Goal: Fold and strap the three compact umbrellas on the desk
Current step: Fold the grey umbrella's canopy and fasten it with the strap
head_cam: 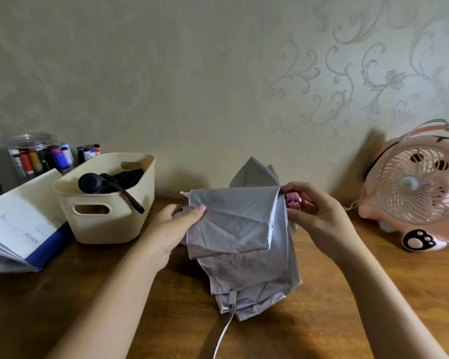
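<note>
Far left of the grey fabric compact umbrella [239, 229]: open white-paged book with blue cover [18, 224], flat on the brown wooden desk [347, 294]. Behind the book, also far left of the umbrella: clear plastic jar of coloured bottles [36, 154], against the wall.

Just left of the umbrella: cream plastic handled basket [106, 224]. Black compact umbrella [106, 183] lies inside it, rounded handle up, black strap drooping over the basket's front rim.

Left hand [171, 224] is at the grey umbrella's left edge, thumb on top and fingers underneath, pinching the canopy fabric.

The grey umbrella is mid-desk, collapsed, with the canopy in loose flat pleats. Its upper part is held up between both hands and its lower folds rest on the desk. Grey strap [227, 330] trails unfastened from its lowest folds toward the near desk edge.

Right hand [319, 216] is at the umbrella's right end, fingers curled around the pink metallic end [294, 200].

Well right of the umbrella: pink round desk fan [420, 187], with a paw print on its base, standing near the wall.
</note>
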